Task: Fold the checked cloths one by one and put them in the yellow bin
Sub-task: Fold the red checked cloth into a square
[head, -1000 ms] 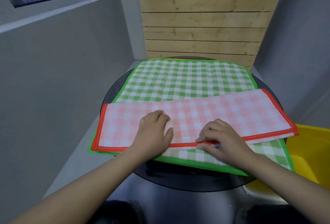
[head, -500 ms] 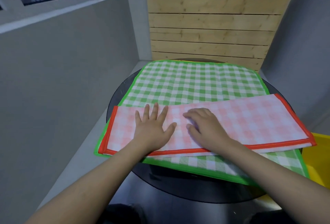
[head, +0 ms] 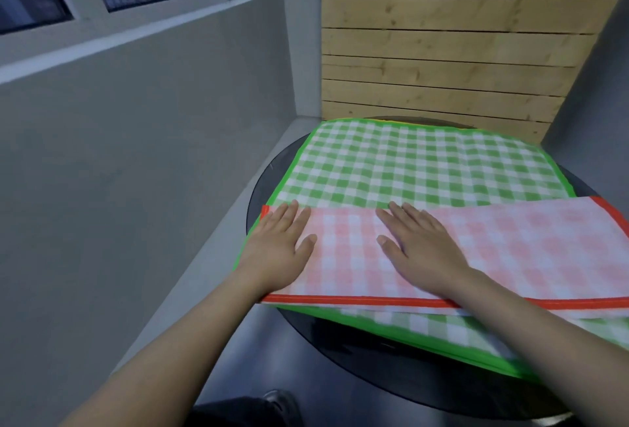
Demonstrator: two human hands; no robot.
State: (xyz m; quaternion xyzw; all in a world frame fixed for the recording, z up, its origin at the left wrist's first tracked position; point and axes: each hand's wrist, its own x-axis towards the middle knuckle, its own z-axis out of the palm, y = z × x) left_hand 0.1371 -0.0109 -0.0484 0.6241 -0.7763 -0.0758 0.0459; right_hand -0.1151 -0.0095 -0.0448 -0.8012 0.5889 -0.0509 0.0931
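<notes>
Both hands are lying flat and spread, holding nothing, on the folded red cloth [head: 493, 253] at centre right of the frame, the left hand [head: 277, 249] at its left end, the right hand [head: 420, 246] near its middle, over the green cloth [head: 425, 167] covering the round table [head: 262, 188].

1. The left hand [head: 279, 249] lies flat, palm down, fingers stretched forward and close together, thumb spread toward the other hand.
2. The right hand [head: 422, 249] lies flat, palm down, just beside the left, fingers angled slightly leftward, thumb out.
3. Both bare forearms reach forward from below, apart.
</notes>
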